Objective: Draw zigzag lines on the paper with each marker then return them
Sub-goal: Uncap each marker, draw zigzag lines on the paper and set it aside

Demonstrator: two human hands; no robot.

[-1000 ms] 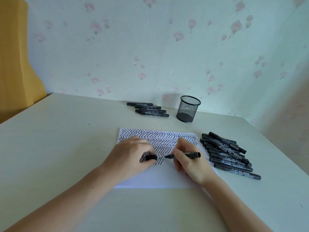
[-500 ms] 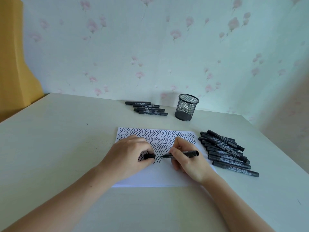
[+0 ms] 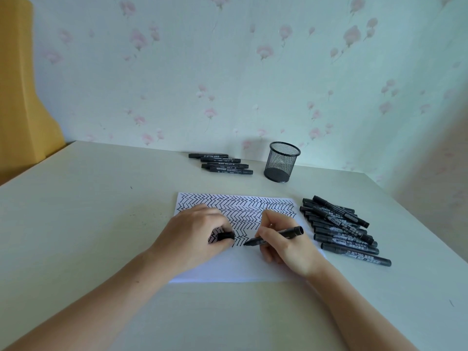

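A white paper (image 3: 235, 267) lies on the table, its upper part filled with black zigzag lines. My right hand (image 3: 286, 244) grips a black marker (image 3: 278, 235), whose tip touches the paper at the end of the lowest zigzag row. My left hand (image 3: 192, 236) rests on the paper's left part and holds the marker's black cap (image 3: 226, 235) in curled fingers. A pile of several black markers (image 3: 339, 229) lies right of the paper. Several more markers (image 3: 222, 164) lie in a row at the back.
A black mesh pen cup (image 3: 281, 162) stands at the back of the pale table (image 3: 88, 224), near the flowered wall. A yellow object (image 3: 20, 97) stands at the far left. The table's right edge runs past the marker pile.
The marker tip has shifted slightly along the lowest row, adding to the zigzag. My left hand stays put with the cap.
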